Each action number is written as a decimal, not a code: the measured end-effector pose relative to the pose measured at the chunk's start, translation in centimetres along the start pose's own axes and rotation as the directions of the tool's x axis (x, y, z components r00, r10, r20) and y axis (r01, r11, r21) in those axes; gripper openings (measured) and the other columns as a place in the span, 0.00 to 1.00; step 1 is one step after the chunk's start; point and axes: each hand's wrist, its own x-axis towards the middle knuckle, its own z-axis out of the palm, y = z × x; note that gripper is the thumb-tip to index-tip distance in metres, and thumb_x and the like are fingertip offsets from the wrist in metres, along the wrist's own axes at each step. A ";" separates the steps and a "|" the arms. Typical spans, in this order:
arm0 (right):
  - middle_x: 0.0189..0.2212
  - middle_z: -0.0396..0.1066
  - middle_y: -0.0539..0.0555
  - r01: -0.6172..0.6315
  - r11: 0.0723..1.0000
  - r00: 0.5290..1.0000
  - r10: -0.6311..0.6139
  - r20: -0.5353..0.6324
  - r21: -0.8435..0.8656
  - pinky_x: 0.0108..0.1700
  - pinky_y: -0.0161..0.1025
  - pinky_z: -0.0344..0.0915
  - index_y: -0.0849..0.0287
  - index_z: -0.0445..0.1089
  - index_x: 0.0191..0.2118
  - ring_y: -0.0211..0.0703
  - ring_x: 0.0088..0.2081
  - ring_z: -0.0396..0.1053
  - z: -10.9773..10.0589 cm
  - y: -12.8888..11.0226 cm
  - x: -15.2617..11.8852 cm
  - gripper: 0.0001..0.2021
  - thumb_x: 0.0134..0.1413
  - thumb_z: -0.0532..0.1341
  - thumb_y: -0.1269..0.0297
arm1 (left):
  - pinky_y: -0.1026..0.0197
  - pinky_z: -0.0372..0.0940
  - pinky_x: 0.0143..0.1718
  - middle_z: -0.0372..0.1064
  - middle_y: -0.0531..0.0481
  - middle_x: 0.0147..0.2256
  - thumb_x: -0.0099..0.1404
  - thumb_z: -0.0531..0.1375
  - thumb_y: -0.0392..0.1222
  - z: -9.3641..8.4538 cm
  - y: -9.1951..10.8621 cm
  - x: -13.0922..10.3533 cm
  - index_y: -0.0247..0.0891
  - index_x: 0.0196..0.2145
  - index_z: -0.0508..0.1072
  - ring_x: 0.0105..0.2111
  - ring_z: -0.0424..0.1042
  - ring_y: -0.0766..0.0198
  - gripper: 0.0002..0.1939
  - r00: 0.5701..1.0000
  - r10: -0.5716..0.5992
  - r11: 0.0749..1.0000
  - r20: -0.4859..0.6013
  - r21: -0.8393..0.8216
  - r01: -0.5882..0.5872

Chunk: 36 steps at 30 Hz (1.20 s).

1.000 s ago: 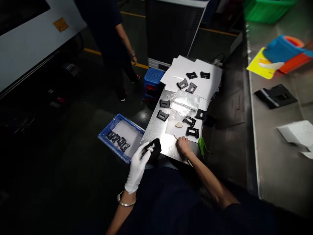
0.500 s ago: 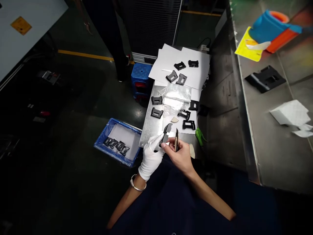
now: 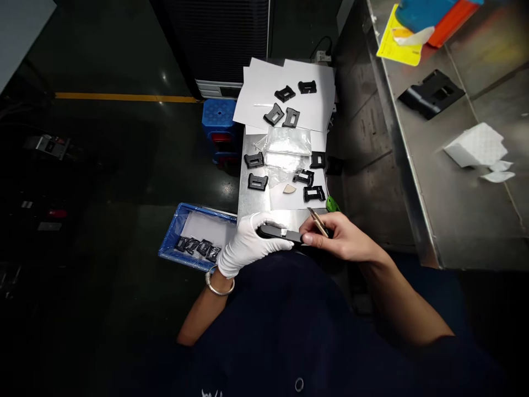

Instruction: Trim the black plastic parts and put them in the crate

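In a white glove, my left hand [image 3: 248, 241] is closed around the left end of a black plastic part [image 3: 278, 232], held level close to my body. My bare right hand [image 3: 336, 236] grips a slim, gold-coloured knife [image 3: 318, 221] with a dark pointed tip directed up and left. Its thumb and fingers also touch the right end of the black part. Just beyond, a tan wedge-shaped piece [image 3: 289, 189] lies on white paper. Similar black frames [image 3: 258, 182] with rectangular openings are spread over the metal table [image 3: 247, 205].
A blue crate [image 3: 176, 229] with several black parts stands at the left. Clear plastic bags [image 3: 287, 149] lie mid-table, and a green-handled tool [image 3: 332, 204] at its right edge. The raised metal bench [image 3: 446, 220] on the right bears a black part and crumpled white paper [image 3: 479, 146].
The black part has turned from upright to level. My right hand has moved right, to its other end, with the knife now slanting left. The person standing at the back has left view.
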 end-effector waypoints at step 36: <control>0.23 0.67 0.51 0.028 0.091 0.828 -0.560 -0.028 -0.995 0.30 0.40 0.47 0.55 0.76 0.42 0.38 0.24 0.58 1.3 -5.4 -2.1 0.12 0.68 0.58 0.57 | 0.58 0.69 0.38 0.75 0.50 0.32 0.62 0.69 0.42 -0.9 2.8 -0.9 0.36 0.40 0.75 0.33 0.74 0.62 0.11 0.880 0.459 0.737 -0.121 0.605 -0.301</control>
